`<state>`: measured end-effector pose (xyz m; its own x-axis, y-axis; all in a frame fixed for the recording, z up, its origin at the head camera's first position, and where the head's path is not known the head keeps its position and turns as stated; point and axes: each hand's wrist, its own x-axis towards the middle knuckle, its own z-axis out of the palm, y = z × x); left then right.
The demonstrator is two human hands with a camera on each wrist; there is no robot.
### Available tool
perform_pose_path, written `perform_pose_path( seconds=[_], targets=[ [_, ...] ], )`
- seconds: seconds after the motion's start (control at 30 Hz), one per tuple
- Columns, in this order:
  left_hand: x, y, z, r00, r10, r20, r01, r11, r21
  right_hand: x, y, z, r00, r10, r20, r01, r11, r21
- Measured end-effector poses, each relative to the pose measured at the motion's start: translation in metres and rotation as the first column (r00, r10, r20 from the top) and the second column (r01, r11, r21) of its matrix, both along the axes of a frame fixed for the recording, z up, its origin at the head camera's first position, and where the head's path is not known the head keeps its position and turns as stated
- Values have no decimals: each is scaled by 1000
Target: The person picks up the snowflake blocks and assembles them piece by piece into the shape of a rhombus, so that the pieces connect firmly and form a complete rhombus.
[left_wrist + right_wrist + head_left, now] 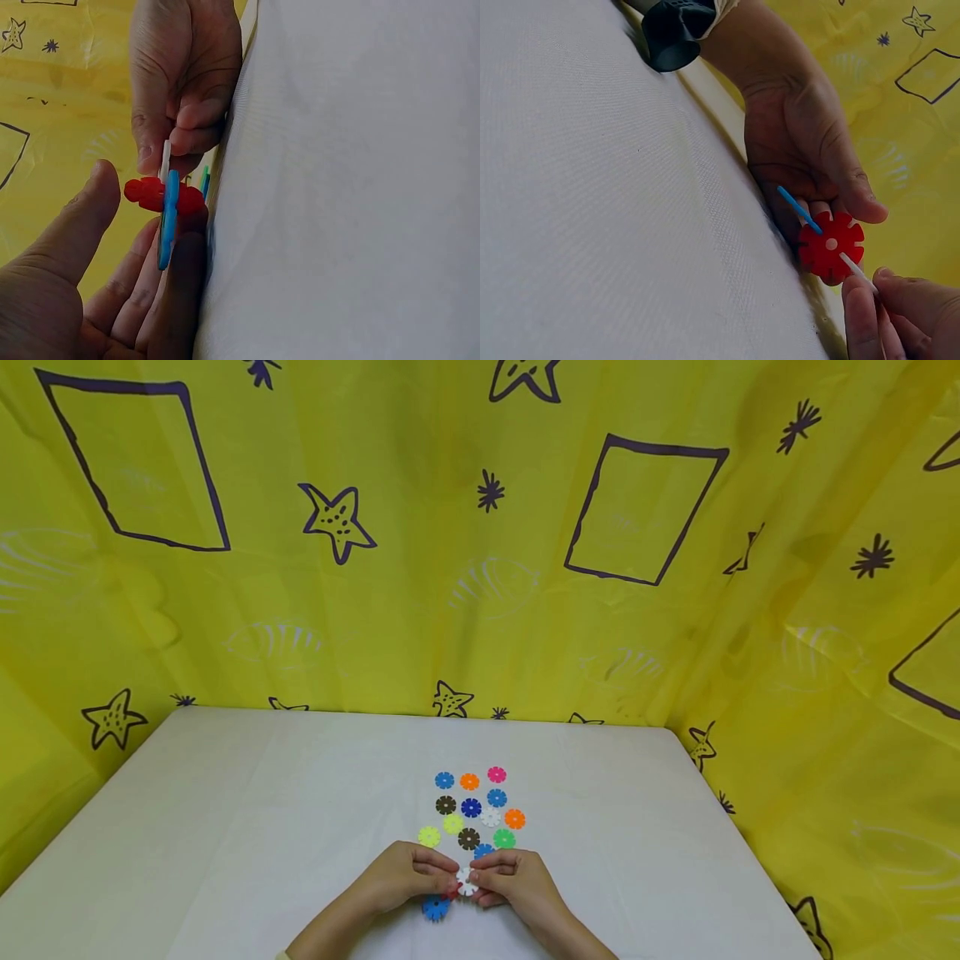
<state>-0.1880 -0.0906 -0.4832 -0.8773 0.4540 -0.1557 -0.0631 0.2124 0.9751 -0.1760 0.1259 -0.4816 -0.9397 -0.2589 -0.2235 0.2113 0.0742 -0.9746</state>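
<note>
A red notched plastic disc (831, 244) has a blue notched disc (169, 225) slotted edgewise into it. My left hand (415, 878) holds this joined pair, its fingers bent behind and beneath the red disc. In the left wrist view its thumb stands slightly off the red rim. My right hand (517, 883) pinches a white notched disc (466, 882) between thumb and fingers. The white disc's edge meets the red disc on the side opposite the left palm. The left fingers partly cover the red disc in the head view.
Several loose notched discs lie on the white-covered table beyond the hands, among them a pink disc (497, 774), an orange disc (514, 819), a green disc (504, 838) and a yellow disc (429, 836). A yellow patterned curtain (420, 610) surrounds the table's back and sides.
</note>
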Motion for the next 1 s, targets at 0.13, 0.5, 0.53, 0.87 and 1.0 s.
perform_pose_path(
  seconds=[0.13, 0.5, 0.53, 0.87, 1.0],
  targets=[
    [0, 0, 0, 1000, 1, -2, -1, 1000, 0, 0, 0, 0, 1000, 2, -3, -2, 1000, -6],
    [0, 1, 0, 999, 6, -42, -8, 999, -45, 3, -3, 0, 1000, 2, 3, -1, 999, -53],
    [0, 1, 0, 999, 4, -46, -6, 999, -46, 3, -4, 0, 1000, -2, 2, 2, 999, -52],
    [2, 1, 4, 997, 23, -77, -31, 994, -101, 6, -8, 1, 1000, -12, -8, 12, 998, -66],
    [1, 1, 3, 996, 26, -86, -34, 995, -90, 7, -8, 2, 1000, -11, -9, 11, 997, -74]
  ],
)
